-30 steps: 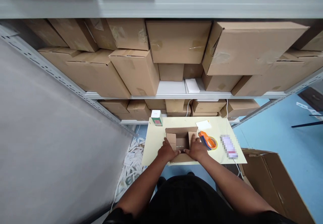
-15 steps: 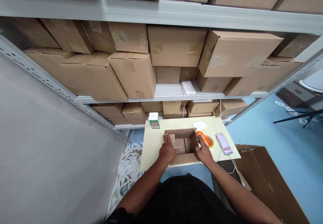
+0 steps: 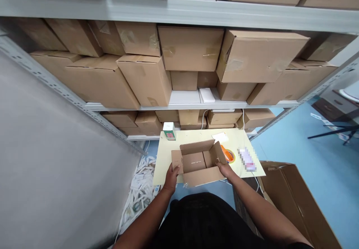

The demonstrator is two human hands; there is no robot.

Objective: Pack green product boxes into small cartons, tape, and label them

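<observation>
Now I hold a small open brown cardboard box (image 3: 198,163) between both hands, over the near edge of a pale yellow tabletop (image 3: 164,158). My left hand (image 3: 171,174) is closed on its left side, with the fingers up against the left flap. My right hand (image 3: 225,169) grips the lower right corner, under the right flap; I cannot see how far those fingers wrap around.

The box is plain kraft card. All four top flaps are turned outward: the far one stands up, the side ones lean away, and the near one folds down toward me. Inside, two bottom flaps meet along a seam with a short pale mark on it, and nothing lies in it. The box sits slightly turned, with its left end closer to me.

Just beyond my right hand, touching or nearly touching the right flap, lies an orange tape dispenser (image 3: 228,154). Farther past it is a white card (image 3: 220,137). Well beyond my left hand, at the far edge of the tabletop, stands a little white and green carton (image 3: 169,131).

Below and outward from my right hand, a large open cardboard carton (image 3: 297,200) stands on the blue floor. Outward from my left hand, white paper scraps (image 3: 140,189) lie heaped on the floor. Ahead of both hands, grey metal shelves (image 3: 179,7) hold stacked brown boxes.
</observation>
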